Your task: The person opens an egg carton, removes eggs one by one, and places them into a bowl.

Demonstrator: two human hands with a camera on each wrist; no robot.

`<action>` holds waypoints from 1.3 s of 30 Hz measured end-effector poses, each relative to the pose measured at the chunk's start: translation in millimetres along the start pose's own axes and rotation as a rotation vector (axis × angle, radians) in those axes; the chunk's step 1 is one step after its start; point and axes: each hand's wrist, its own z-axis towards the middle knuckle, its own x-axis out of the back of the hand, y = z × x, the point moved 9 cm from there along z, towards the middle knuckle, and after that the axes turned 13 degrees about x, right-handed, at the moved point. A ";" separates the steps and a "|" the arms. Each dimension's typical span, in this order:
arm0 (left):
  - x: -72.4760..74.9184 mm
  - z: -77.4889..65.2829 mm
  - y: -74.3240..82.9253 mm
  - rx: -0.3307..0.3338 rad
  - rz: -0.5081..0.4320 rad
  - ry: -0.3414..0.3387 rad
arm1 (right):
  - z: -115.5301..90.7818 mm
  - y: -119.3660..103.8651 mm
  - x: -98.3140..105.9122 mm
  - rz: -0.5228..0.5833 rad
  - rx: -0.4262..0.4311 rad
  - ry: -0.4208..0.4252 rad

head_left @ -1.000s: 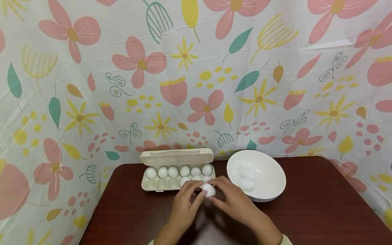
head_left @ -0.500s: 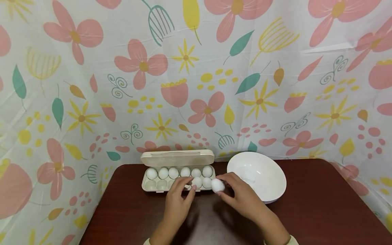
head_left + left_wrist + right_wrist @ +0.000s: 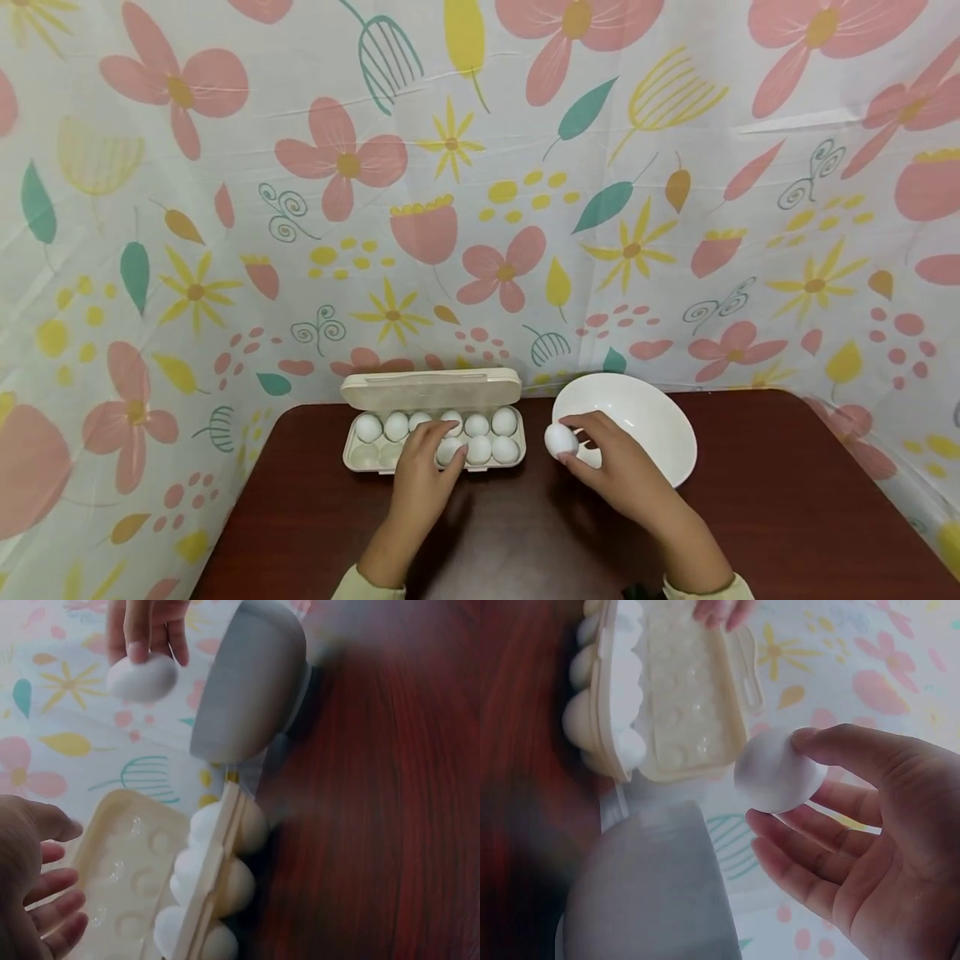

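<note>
My right hand [image 3: 618, 467] pinches a white egg [image 3: 560, 440] between thumb and fingertips, at the left rim of the white bowl [image 3: 660, 417]. In the right wrist view the egg [image 3: 774, 774] sits at the tips of the thumb and fingers, well above the bowl [image 3: 649, 900]. My left hand [image 3: 422, 475] hovers over the front of the cream egg carton [image 3: 431, 390], fingers loosely bent around nothing. The carton's lid stands raised at the back. White eggs [image 3: 504, 422] fill its back row and the right part of its front row; the front-left cups hold none.
Everything stands on a dark reddish-brown table [image 3: 510, 533]. Behind it hangs a white floral cloth [image 3: 465, 250], close to the carton and bowl. The carton is left of the bowl with a narrow gap between. My right hand hides part of the bowl's inside.
Both hands were together at one egg in front of the carton. The right hand has carried that egg right to the bowl, while the left hand has let go and moved left.
</note>
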 end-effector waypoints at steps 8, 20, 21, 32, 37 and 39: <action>-15.8 4.7 -17.8 0.075 0.038 -0.078 | -6.1 15.7 5.3 -0.056 -0.084 -0.019; -33.3 1.8 -40.7 0.126 0.057 -0.131 | -16.9 38.6 0.4 -0.052 -0.209 -0.141; -33.6 1.7 -41.8 0.124 0.060 -0.133 | -17.7 40.3 -0.1 -0.052 -0.218 -0.152; -40.2 1.2 -55.2 0.170 0.082 -0.199 | -24.7 51.0 -8.9 -0.014 -0.290 -0.272; -42.1 -0.1 -61.1 0.201 0.076 -0.218 | -27.6 56.6 -14.7 0.006 -0.344 -0.311; -42.8 -0.2 -62.8 0.209 0.067 -0.225 | -28.5 57.6 -15.9 0.009 -0.353 -0.317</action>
